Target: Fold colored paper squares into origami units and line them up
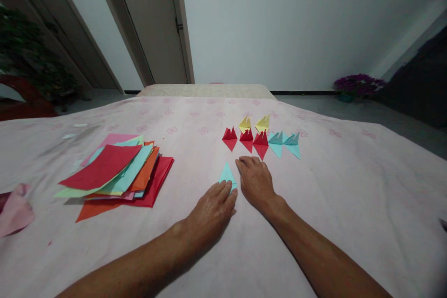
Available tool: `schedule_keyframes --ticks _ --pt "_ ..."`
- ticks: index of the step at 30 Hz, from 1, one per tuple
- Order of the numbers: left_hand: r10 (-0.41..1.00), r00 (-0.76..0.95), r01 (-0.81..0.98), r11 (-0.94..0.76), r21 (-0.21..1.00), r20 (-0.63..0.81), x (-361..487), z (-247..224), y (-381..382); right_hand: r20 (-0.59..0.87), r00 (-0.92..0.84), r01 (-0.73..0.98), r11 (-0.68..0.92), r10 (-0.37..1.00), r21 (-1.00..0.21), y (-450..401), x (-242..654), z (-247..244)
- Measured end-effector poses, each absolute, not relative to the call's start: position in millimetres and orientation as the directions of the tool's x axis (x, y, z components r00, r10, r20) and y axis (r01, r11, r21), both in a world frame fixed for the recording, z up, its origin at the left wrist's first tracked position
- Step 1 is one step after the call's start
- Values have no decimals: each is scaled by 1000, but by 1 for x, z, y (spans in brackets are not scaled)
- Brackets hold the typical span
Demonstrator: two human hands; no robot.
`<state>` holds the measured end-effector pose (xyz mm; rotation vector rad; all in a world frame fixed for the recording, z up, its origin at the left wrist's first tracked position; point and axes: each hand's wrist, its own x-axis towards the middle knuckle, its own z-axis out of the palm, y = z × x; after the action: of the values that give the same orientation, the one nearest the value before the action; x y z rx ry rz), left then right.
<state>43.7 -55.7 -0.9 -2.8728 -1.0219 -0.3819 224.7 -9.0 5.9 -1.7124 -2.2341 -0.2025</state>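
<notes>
A small light blue folded paper (226, 173) with a pointed top lies on the pink flowered cloth (188, 149). My left hand (213, 209) rests flat on its lower part, fingers stretched out, and covers some of it. Just to the right of the paper is my right hand (255, 180), its fingers curled down against the cloth; whatever they may hold is hidden. Beyond my hands stand folded paper figures: several red ones (246, 139), two light blue ones (275, 142) and two yellow ones (262, 124).
A loose pile of coloured paper sheets (101, 167) lies on the left. Pink fabric (17, 212) sits at the far left edge. Past the table are a door (150, 18), a white wall, a green plant (28, 56) and purple flowers (358, 84).
</notes>
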Motion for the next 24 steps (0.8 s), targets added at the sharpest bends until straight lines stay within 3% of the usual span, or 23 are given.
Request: schedule_keyframes --ticks 3,6,10,15,18,21,24 --pt "686 689 674 -725 140 234 48 12 -56 430 -198 926 312 881 -212 -14 231 4" --pt "808 580 784 -589 198 106 62 27 -55 462 -200 886 361 864 -292 -18 234 2" --pt "871 490 869 -490 68 20 88 38 -53 464 -187 884 354 866 -304 -19 235 1" --pt "881 468 884 -465 -51 73 110 42 -54 468 -160 884 337 869 -324 -19 238 1" --pt "893 441 898 -438 -47 95 108 43 -50 492 -140 851 359 859 -384 -19 241 0" --pt "939 325 925 -340 169 113 92 42 -39 526 -83 787 379 846 -486 -16 244 -2" --pt "958 115 707 -263 656 261 72 39 -26 524 19 673 377 851 -636 -13 246 -5"
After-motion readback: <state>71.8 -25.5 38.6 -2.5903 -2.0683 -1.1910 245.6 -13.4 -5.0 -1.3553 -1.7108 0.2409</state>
